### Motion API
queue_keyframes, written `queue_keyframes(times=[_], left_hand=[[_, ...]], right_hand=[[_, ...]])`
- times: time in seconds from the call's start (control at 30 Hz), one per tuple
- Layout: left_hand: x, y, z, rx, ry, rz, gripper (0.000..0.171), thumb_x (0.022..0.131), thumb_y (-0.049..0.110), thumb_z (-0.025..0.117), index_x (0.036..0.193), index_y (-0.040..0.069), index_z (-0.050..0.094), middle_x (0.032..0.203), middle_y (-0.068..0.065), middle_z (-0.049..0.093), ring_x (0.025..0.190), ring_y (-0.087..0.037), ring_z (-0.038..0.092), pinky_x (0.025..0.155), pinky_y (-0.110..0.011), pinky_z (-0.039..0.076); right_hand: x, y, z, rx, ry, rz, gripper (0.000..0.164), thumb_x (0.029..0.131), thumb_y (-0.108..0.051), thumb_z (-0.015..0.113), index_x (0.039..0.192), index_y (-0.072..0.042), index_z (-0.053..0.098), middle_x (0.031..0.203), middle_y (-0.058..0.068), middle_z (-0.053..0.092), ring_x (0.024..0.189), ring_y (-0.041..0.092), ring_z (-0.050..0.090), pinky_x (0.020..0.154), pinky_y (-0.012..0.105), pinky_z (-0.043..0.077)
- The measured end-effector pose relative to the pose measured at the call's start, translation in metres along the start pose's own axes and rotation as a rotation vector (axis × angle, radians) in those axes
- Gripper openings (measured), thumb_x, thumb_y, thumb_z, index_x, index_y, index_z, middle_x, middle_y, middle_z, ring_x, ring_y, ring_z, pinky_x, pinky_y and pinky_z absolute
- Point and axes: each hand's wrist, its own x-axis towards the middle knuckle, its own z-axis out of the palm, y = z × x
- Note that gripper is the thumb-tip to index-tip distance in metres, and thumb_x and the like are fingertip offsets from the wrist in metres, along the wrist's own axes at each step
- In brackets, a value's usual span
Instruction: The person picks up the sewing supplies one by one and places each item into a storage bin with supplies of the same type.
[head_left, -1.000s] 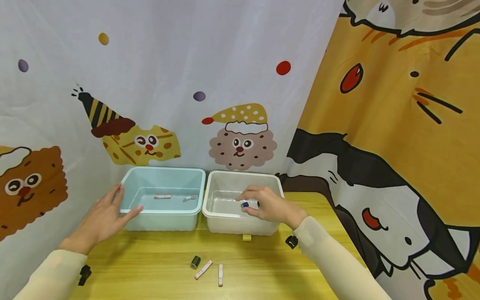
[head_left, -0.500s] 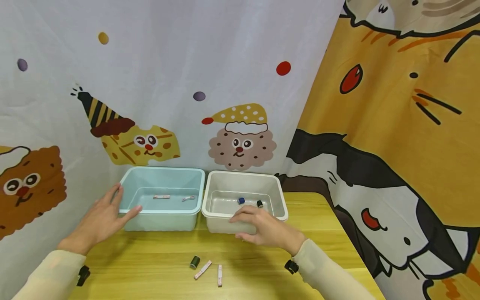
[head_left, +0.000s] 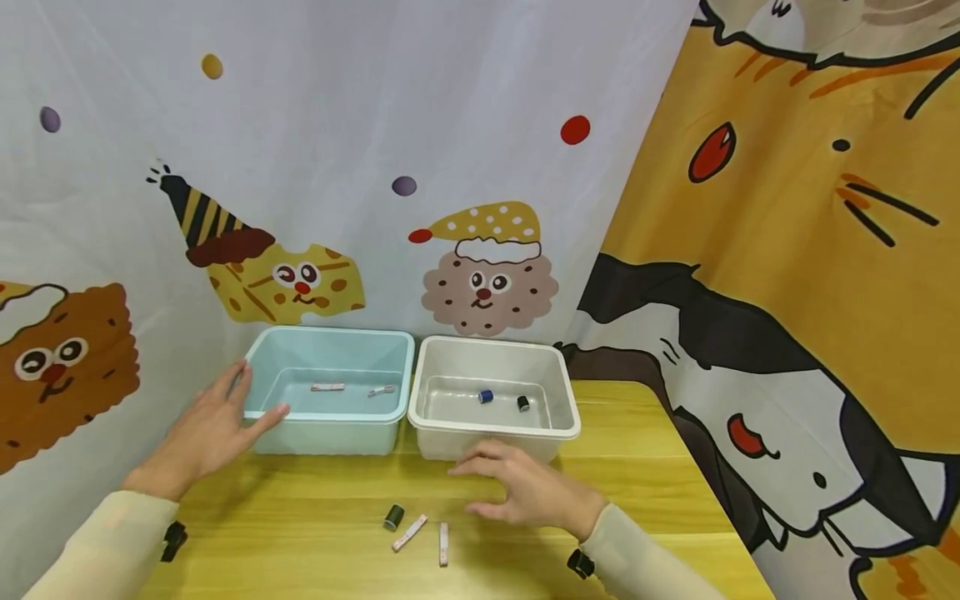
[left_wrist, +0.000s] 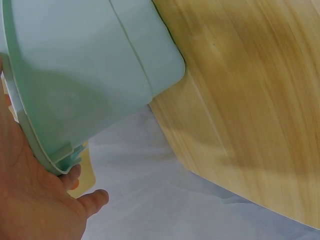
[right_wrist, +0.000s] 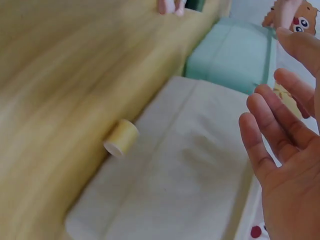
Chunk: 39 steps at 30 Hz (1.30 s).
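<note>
My left hand (head_left: 206, 437) rests at the left front corner of the light blue bin (head_left: 330, 417), fingers spread and relaxed; the left wrist view shows it right at the rim. In front of the off-white bin (head_left: 450, 442) my right hand (head_left: 525, 487) hovers with loosely bent fingers and nothing in them. A blue thread spool (head_left: 486, 397) and a black thread spool (head_left: 523, 403) lie inside that bin. A yellow spool (right_wrist: 122, 137) lies by its front wall, hidden behind my right hand in the head view. Two small white-pink strips (head_left: 327, 387) are in the blue bin.
Nearer on the wooden table (head_left: 300, 533) lie a dark green thread spool (head_left: 393, 517) and two more white-pink strips, one slanted (head_left: 410, 533) and one straight (head_left: 443, 544). A printed cloth (head_left: 315, 150) hangs behind the bins.
My right hand has moved out of the off-white bin toward me, over its front rim and down. The blue spool now lies in that bin, let go. The left hand stays put.
</note>
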Motion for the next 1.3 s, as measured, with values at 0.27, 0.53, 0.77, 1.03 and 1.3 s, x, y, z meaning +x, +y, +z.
queue_keyframes(times=[0.27, 0.53, 0.77, 1.03, 1.3], left_hand=[[0.001, -0.002, 0.003, 0.012, -0.003, -0.002, 0.118, 0.116, 0.075, 0.051, 0.178, -0.018, 0.015, 0.188, -0.044, 0.012, 0.163, -0.072, 0.033, 0.129, -0.093, 0.027], [0.001, -0.002, 0.004, 0.019, 0.004, -0.003, 0.117, 0.116, 0.075, 0.051, 0.178, -0.018, 0.016, 0.188, -0.043, 0.012, 0.163, -0.072, 0.033, 0.129, -0.093, 0.027], [0.001, -0.001, 0.003, 0.008, -0.002, -0.008, 0.117, 0.116, 0.075, 0.050, 0.178, -0.018, 0.014, 0.188, -0.043, 0.010, 0.164, -0.072, 0.031, 0.129, -0.093, 0.026], [0.001, -0.002, 0.002, 0.002, 0.000, -0.007, 0.117, 0.116, 0.075, 0.051, 0.178, -0.017, 0.014, 0.189, -0.042, 0.011, 0.165, -0.072, 0.030, 0.129, -0.093, 0.025], [0.001, -0.002, 0.002, 0.013, -0.002, -0.008, 0.117, 0.116, 0.075, 0.051, 0.178, -0.017, 0.015, 0.189, -0.042, 0.012, 0.164, -0.072, 0.032, 0.128, -0.094, 0.027]], right_hand=[[-0.004, -0.003, 0.026, 0.061, -0.107, 0.072, 0.053, 0.105, -0.042, 0.090, 0.151, -0.022, 0.076, 0.153, -0.006, 0.072, 0.142, 0.012, 0.071, 0.125, 0.032, 0.059], [-0.012, -0.001, 0.052, 0.061, -0.206, 0.082, 0.060, 0.108, -0.056, 0.083, 0.159, -0.028, 0.071, 0.151, -0.011, 0.070, 0.138, 0.004, 0.068, 0.122, 0.028, 0.059], [-0.015, 0.006, 0.069, 0.019, -0.212, 0.049, 0.070, 0.102, -0.061, 0.088, 0.162, -0.032, 0.067, 0.147, -0.010, 0.069, 0.130, 0.001, 0.067, 0.116, 0.022, 0.059], [-0.010, 0.001, 0.079, -0.020, -0.206, 0.010, 0.070, 0.096, -0.067, 0.091, 0.155, -0.035, 0.071, 0.134, -0.011, 0.067, 0.113, -0.004, 0.059, 0.102, 0.009, 0.051], [-0.008, -0.002, 0.086, -0.022, -0.206, 0.006, 0.041, 0.106, -0.057, 0.085, 0.138, -0.033, 0.079, 0.127, -0.012, 0.068, 0.107, -0.008, 0.060, 0.097, 0.003, 0.049]])
